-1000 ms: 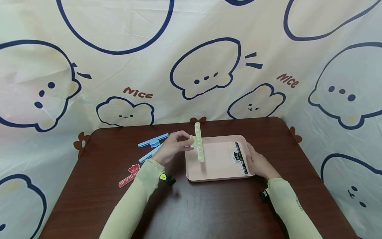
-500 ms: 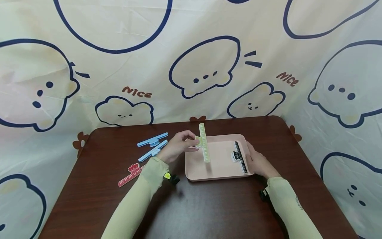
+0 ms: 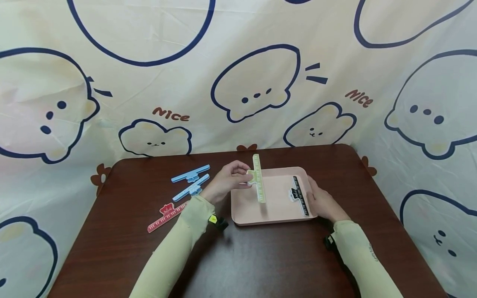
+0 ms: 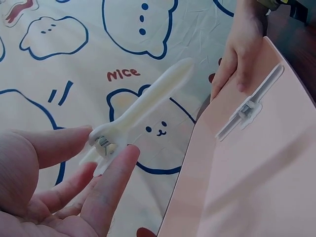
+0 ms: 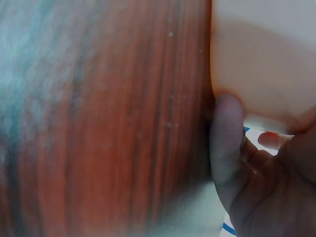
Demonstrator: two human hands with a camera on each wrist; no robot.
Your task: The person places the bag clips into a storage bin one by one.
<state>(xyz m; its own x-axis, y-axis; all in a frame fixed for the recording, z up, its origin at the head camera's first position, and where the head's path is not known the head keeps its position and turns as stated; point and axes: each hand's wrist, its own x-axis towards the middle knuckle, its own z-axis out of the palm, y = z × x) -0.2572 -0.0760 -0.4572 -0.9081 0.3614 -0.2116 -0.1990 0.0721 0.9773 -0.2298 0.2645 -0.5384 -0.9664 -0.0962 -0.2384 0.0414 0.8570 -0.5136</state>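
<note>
A pale green ruler-style clip point(image 3: 258, 178) is pinched by its handle between the thumb and fingers of my left hand point(image 3: 229, 182). It hangs above the left part of a pink tray point(image 3: 275, 217). From the left wrist view, the clip's point(image 4: 153, 98) pale back and metal spring show. My right hand point(image 3: 324, 203) grips the tray's right edge; in the right wrist view its thumb lies against the tray wall point(image 5: 266, 64). Inside the tray, near that edge, lies a black-and-white ruler clip point(image 3: 301, 196).
Left of the tray, two blue clips point(image 3: 191, 174) and a red clip point(image 3: 167, 217) lie on the dark wooden table point(image 3: 253, 265). The left sleeve overlaps the red clip's end. A printed cloth point(image 3: 238, 25) hangs behind the table and along its sides.
My left hand has moved right with the green clip, from the tray's left edge to farther over the tray. More of the blue and red clips shows. My right hand stays put.
</note>
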